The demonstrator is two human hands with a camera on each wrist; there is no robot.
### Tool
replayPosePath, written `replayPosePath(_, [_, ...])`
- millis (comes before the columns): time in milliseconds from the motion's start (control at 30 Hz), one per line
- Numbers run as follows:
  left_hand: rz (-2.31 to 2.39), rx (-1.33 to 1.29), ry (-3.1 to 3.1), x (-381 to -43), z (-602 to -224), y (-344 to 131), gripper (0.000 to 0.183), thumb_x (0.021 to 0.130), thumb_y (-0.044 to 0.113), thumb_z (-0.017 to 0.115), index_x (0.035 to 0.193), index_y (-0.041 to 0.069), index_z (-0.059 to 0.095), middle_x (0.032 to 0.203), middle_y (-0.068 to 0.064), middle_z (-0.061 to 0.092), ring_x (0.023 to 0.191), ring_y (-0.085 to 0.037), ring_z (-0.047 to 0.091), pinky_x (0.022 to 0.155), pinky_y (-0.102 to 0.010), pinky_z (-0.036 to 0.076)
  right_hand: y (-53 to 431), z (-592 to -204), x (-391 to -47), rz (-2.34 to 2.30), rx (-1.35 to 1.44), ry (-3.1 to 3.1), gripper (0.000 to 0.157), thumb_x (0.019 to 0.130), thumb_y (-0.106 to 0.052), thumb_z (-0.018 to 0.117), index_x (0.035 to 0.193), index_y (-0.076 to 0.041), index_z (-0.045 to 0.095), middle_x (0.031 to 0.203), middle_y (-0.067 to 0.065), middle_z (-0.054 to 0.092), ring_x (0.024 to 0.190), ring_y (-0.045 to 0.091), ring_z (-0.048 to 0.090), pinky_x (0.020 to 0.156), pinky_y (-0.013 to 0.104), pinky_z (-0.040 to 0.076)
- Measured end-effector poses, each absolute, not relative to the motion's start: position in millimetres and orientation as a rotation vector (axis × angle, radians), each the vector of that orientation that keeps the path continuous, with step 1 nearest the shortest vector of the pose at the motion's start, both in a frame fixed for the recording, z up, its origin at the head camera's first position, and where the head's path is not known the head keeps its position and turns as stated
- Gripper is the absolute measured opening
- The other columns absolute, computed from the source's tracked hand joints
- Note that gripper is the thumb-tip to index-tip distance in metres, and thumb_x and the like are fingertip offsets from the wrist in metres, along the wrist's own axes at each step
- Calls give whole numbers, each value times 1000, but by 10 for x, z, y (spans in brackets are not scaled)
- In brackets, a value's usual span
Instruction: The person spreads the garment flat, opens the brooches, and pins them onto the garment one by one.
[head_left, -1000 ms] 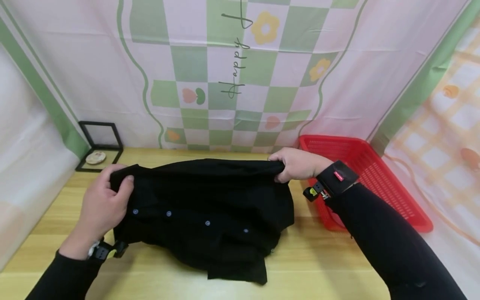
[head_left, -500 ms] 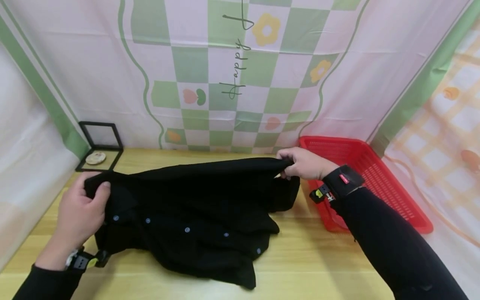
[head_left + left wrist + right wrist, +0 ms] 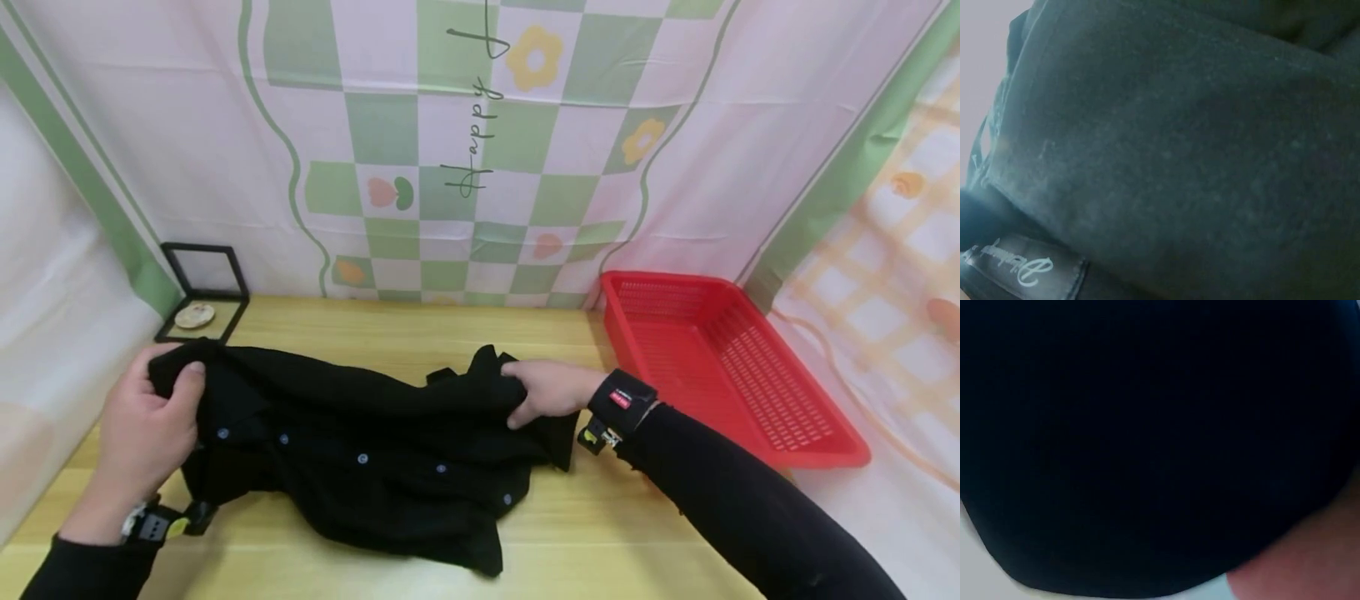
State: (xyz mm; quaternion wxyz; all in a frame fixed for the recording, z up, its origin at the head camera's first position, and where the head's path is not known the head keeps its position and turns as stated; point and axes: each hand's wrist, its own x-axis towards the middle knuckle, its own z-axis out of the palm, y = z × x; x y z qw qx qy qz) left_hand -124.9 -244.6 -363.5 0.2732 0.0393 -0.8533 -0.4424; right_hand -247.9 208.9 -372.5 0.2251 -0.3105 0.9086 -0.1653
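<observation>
A black button-up shirt (image 3: pixel 360 425) with pale blue buttons is stretched sideways over the wooden table. My left hand (image 3: pixel 150 408) grips its collar end, thumb on the near side of the cloth. In the left wrist view, dark cloth fills most of the picture, and a woven label (image 3: pixel 1022 269) with white script shows at lower left. At the shirt's other end, my right hand (image 3: pixel 551 387) holds bunched cloth, its fingertips partly hidden by folds. Dark cloth covers nearly all of the right wrist view, with a blurred bit of the right hand (image 3: pixel 1304 562) at lower right.
A red plastic basket (image 3: pixel 697 333) stands at the back right, beside my right forearm. At the back left is a black frame stand (image 3: pixel 238 321) with a small round disc (image 3: pixel 195 316) on it. Patterned cloth curtains (image 3: pixel 480 133) close off the back and sides.
My left hand has moved left with the collar end. My right hand first went slightly right, then came down and left, and the shirt's stretched top edge has sagged into folds.
</observation>
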Motion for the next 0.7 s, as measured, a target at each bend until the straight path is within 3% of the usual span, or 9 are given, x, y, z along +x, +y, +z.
replayPosePath(67, [-1188,115,-2299,-1245,-3635,-2465,23,98,16,59,116,1,59,94,5,57,81,-6,52,65,-15,40,2070,-3796,-2437,-438,-854,2465,63,79,-26,83,131,0,59,127,9,61,117,24,55,102,40,42])
replayPosePath(133, [-1184,113,-2304,-1242,-3639,-2486,23,99,15,58,117,2,59,95,5,57,81,-6,51,65,-15,40,2076,-3842,-2429,-486,-892,2425,37,79,-18,81,112,-6,69,105,1,67,98,17,60,90,36,48])
replayPosePath(200, [-1186,117,-2309,-1241,-3645,-2506,23,99,16,58,117,2,59,95,5,57,82,-6,51,65,-15,39,2103,-3834,-2445,-589,-955,2414,13,79,-12,78,90,-13,72,82,-7,63,78,11,57,76,32,50])
replayPosePath(267, [-1181,118,-2324,-1244,-3652,-2522,22,98,17,59,116,3,60,95,8,57,83,-5,51,67,-16,38,2151,-3777,-2474,-692,-1010,2446,10,81,-9,76,79,-18,71,73,-11,59,70,8,54,70,30,49])
replayPosePath(400, [-1162,102,-2418,-1255,-3656,-2548,19,98,18,61,112,6,63,90,8,59,79,-4,52,63,-20,40,2236,-3547,-2526,-927,-1049,2555,17,90,-7,68,104,-14,73,100,-7,68,93,11,59,88,35,48])
replayPosePath(533, [-1206,31,-2595,-1270,-3627,-2538,21,98,14,58,116,6,61,68,-4,56,53,-15,51,45,-30,42,2256,-3297,-2518,-1108,-1027,2567,18,97,-7,60,113,-13,65,114,1,65,105,19,58,95,42,44])
replayPosePath(600, [-1140,-31,-2714,-1290,-3592,-2509,25,96,13,57,120,5,60,64,-8,55,51,-21,50,47,-35,43,2242,-3201,-2492,-1125,-1030,2586,12,97,-10,63,107,-15,64,109,0,64,100,19,59,92,41,46])
replayPosePath(700, [-928,-175,-2893,-1325,-3514,-2419,26,93,14,58,118,7,62,82,-15,65,69,-31,61,64,-45,48,2199,-3108,-2447,-1106,-1082,2610,12,94,-11,69,104,-16,65,105,-2,64,96,17,60,88,39,47])
